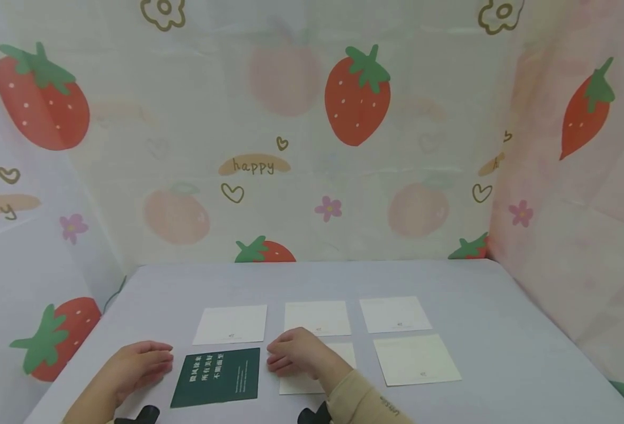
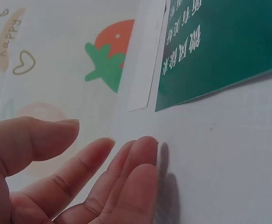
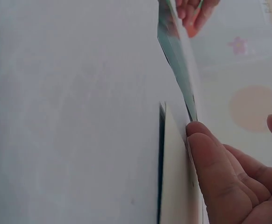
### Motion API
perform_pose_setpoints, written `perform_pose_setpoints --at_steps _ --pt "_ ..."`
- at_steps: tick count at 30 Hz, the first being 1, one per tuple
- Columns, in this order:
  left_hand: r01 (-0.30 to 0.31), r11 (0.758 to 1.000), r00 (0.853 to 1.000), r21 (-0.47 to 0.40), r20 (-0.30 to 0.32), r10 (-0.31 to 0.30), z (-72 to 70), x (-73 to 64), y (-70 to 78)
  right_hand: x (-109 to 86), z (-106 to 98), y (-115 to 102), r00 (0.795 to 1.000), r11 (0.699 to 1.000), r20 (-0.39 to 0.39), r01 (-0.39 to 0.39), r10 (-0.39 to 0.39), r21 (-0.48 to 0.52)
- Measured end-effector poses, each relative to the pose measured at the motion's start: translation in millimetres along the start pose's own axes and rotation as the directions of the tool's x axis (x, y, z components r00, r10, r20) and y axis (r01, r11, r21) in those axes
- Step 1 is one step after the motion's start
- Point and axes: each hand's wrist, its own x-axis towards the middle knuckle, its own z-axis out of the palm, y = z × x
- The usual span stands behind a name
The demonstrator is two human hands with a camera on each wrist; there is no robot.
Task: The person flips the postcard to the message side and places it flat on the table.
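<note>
A dark green card (image 1: 218, 386) with white lettering lies flat on the table, between the two hands. To its left is my left hand (image 1: 143, 366), fingers loosely extended and a small gap from the card; in the left wrist view the thumb and fingers of this left hand (image 2: 94, 186) stand apart around nothing. My right hand (image 1: 302, 355) hovers at the card's right side, over a white card (image 1: 300, 386) that it partly hides. The right wrist view shows the right hand's fingers (image 3: 211, 161) near the card edges, thumb held away from them.
Three white cards form the back row: left (image 1: 231, 324), middle (image 1: 319, 315) and right (image 1: 395, 314). Another white card (image 1: 417, 360) lies at the front right. Printed cloth walls (image 1: 301, 129) enclose the white table (image 1: 508, 353) at back and sides.
</note>
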Motion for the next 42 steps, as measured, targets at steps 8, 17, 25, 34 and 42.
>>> perform_pose_setpoints --at_steps 8,17,25,34,42 --pt "0.035 0.998 0.999 -0.047 0.017 -0.035 1.9 0.2 -0.2 -1.8 7.8 -1.6 1.0 1.0 0.017 0.001 -0.002 0.03" --pt "0.052 0.996 0.998 -0.079 0.032 -0.049 4.4 1.5 -2.7 -1.9 17.0 -4.1 1.0 0.999 0.01 -0.026 0.025 0.046" --pt "0.038 0.995 0.998 -0.089 0.048 -0.034 7.0 3.1 -3.1 -0.6 18.5 -1.3 1.0 0.999 -0.002 -0.03 0.03 0.035" --pt "0.034 0.998 0.998 -0.057 0.052 -0.031 8.8 3.1 -1.2 0.4 17.7 0.4 0.999 0.998 -0.001 -0.033 0.033 0.046" --pt "0.034 0.998 0.999 -0.061 0.036 -0.032 8.0 2.8 -1.5 -0.4 17.5 -0.8 1.0 0.998 0.007 -0.028 0.028 0.048"
